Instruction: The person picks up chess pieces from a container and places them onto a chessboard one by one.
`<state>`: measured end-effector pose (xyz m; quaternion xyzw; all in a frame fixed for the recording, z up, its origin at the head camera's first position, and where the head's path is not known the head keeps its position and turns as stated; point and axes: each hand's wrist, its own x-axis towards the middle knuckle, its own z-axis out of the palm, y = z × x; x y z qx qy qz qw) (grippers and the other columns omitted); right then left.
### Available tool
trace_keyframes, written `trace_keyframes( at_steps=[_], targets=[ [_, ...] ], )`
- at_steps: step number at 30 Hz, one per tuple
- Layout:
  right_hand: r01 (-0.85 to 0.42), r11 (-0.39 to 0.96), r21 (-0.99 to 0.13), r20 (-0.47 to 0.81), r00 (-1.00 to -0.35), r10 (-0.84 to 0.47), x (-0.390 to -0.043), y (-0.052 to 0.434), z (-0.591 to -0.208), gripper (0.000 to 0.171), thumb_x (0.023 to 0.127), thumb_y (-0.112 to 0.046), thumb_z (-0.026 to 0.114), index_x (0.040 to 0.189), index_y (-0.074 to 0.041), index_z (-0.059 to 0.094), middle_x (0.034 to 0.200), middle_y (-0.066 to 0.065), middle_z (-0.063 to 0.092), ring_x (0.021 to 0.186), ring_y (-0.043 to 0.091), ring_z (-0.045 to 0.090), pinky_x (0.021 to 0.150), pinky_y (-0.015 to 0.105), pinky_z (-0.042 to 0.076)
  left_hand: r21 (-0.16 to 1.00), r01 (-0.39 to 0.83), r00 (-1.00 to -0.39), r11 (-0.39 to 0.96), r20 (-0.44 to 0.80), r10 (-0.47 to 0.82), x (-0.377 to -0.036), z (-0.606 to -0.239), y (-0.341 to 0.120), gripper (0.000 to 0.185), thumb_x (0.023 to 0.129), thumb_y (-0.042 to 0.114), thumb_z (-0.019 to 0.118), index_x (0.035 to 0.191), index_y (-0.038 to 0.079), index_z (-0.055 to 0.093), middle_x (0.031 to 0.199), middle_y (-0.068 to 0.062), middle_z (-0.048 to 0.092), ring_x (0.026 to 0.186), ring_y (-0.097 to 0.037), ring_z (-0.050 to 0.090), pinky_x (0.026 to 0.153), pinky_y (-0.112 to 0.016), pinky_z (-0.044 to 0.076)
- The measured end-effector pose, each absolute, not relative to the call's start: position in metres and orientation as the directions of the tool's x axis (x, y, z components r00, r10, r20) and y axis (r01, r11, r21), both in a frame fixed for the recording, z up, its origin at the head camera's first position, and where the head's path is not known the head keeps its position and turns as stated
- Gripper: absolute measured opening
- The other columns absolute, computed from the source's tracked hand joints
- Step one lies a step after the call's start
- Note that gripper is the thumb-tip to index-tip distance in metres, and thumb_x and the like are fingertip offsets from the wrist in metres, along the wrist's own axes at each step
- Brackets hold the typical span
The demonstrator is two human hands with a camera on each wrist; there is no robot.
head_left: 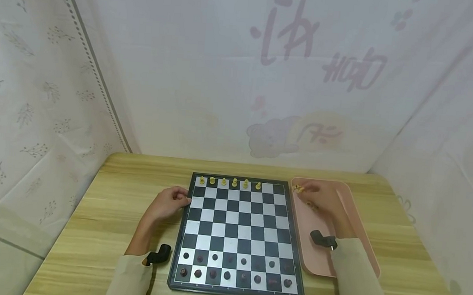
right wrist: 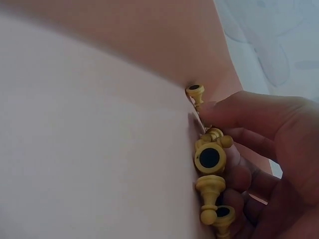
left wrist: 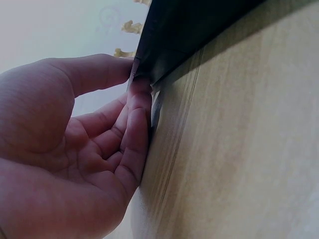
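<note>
A black-and-silver chessboard (head_left: pixel 238 226) lies on the wooden table (head_left: pixel 123 212). Several yellow pieces (head_left: pixel 233 183) stand along its far row, and dark pieces (head_left: pixel 227 267) fill the two near rows. My left hand (head_left: pixel 169 202) rests against the board's left edge (left wrist: pixel 189 30), thumb and fingertips (left wrist: pixel 139 94) touching the rim. My right hand (head_left: pixel 320 198) is inside the pink tray (head_left: pixel 319 260) to the right of the board. In the right wrist view its curled fingers (right wrist: pixel 259 149) pinch a yellow piece (right wrist: pixel 214 135) among several loose yellow pieces (right wrist: pixel 209 159).
More yellow pieces (head_left: pixel 298 188) lie at the tray's far end. Pale curtain walls (head_left: pixel 99 86) close in the table on the left, back and right. Bare wood runs to the left of the board and along the table's near edge.
</note>
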<state>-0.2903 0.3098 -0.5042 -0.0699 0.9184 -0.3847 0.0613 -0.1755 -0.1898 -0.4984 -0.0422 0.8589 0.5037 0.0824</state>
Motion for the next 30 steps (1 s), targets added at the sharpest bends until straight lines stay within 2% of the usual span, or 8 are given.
trace_keyframes(
  at_steps=[7, 13, 20, 25, 27, 30],
  targets=[
    [-0.021, 0.761, -0.649, -0.038, -0.997, -0.061, -0.284, 0.315, -0.502, 0.015, 0.097, -0.034, 0.082, 0.105, -0.021, 0.083, 0.098, 0.001, 0.076, 0.084, 0.025, 0.064, 0.065, 0.036, 0.053, 0.859, -0.157, -0.983, 0.487, -0.183, 0.007, -0.176, -0.498, -0.189, 0.034, 0.103, 0.016, 0.074, 0.126, -0.008, 0.069, 0.098, -0.009, 0.073, 0.090, -0.024, 0.064, 0.079, -0.035, 0.048],
    [-0.017, 0.780, -0.625, -0.026, -0.999, -0.042, -0.283, 0.315, -0.497, 0.018, 0.097, -0.039, 0.083, 0.105, -0.023, 0.084, 0.097, -0.001, 0.076, 0.089, 0.025, 0.064, 0.069, 0.038, 0.053, 0.857, -0.150, -0.984, 0.494, -0.176, 0.006, -0.176, -0.499, -0.189, 0.034, 0.103, 0.016, 0.075, 0.126, -0.008, 0.069, 0.097, -0.008, 0.073, 0.090, -0.024, 0.063, 0.079, -0.035, 0.048],
    [-0.034, 0.766, -0.642, -0.064, -0.993, -0.099, -0.287, 0.311, -0.494, 0.024, 0.097, -0.035, 0.082, 0.111, -0.015, 0.081, 0.100, 0.005, 0.074, 0.087, 0.026, 0.064, 0.069, 0.037, 0.053, 0.855, -0.150, -0.984, 0.497, -0.177, 0.006, -0.177, -0.499, -0.189, 0.034, 0.103, 0.016, 0.075, 0.126, -0.008, 0.069, 0.097, -0.008, 0.071, 0.090, -0.024, 0.062, 0.079, -0.035, 0.048],
    [-0.034, 0.673, -0.739, -0.098, -0.983, -0.158, -0.290, 0.305, -0.488, 0.028, 0.101, -0.021, 0.077, 0.123, -0.003, 0.074, 0.109, 0.017, 0.073, 0.074, 0.026, 0.063, 0.061, 0.036, 0.054, 0.857, -0.154, -0.984, 0.492, -0.180, 0.006, -0.176, -0.500, -0.190, 0.034, 0.103, 0.016, 0.075, 0.125, -0.008, 0.069, 0.097, -0.008, 0.071, 0.090, -0.024, 0.062, 0.078, -0.035, 0.048],
    [-0.038, 0.643, -0.765, -0.096, -0.980, -0.173, -0.290, 0.302, -0.485, 0.029, 0.102, -0.018, 0.078, 0.124, -0.001, 0.072, 0.112, 0.021, 0.073, 0.070, 0.027, 0.062, 0.058, 0.037, 0.054, 0.858, -0.152, -0.984, 0.491, -0.179, 0.006, -0.176, -0.500, -0.190, 0.034, 0.102, 0.016, 0.075, 0.125, -0.008, 0.069, 0.096, -0.008, 0.071, 0.090, -0.024, 0.062, 0.078, -0.035, 0.048],
    [-0.077, 0.641, -0.764, -0.061, -0.980, -0.190, -0.289, 0.298, -0.479, 0.030, 0.101, -0.021, 0.081, 0.121, 0.000, 0.072, 0.115, 0.021, 0.075, 0.078, 0.026, 0.065, 0.062, 0.037, 0.054, 0.860, -0.151, -0.984, 0.488, -0.176, 0.007, -0.176, -0.500, -0.190, 0.033, 0.102, 0.016, 0.075, 0.125, -0.008, 0.069, 0.096, -0.008, 0.072, 0.090, -0.023, 0.063, 0.079, -0.035, 0.048]
  ],
)
